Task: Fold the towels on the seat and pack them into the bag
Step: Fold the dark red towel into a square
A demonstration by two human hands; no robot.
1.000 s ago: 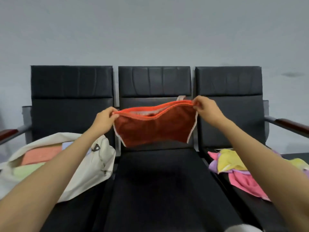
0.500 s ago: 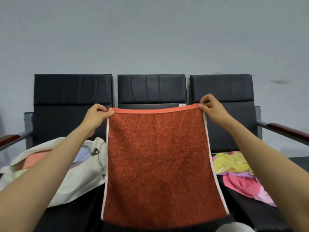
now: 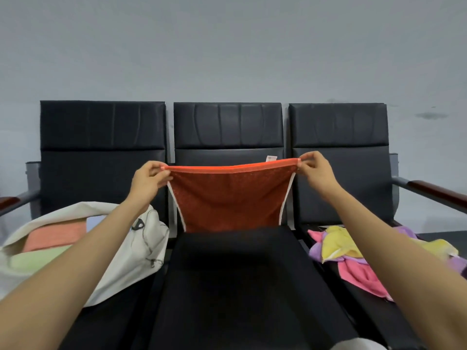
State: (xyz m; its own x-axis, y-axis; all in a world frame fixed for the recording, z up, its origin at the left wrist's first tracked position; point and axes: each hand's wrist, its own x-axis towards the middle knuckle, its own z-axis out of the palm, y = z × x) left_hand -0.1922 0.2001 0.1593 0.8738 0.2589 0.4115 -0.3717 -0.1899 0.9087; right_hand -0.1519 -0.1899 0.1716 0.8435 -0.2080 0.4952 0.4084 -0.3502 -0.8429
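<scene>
Orange towel (image 3: 231,198), top corners in fingers (image 3: 309,164)

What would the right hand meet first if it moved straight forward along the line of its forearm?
Probably the black backrest of the middle seat, near its right edge. The right hand, pinching the orange towel, has nothing else ahead; depth is unclear.

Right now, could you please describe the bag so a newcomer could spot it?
Three black seats line the grey wall. On the leftmost seat lies the bag: cream cloth, open, holding folded pink and green towels, unlike the loose towels heaped on the rightmost seat.
</scene>
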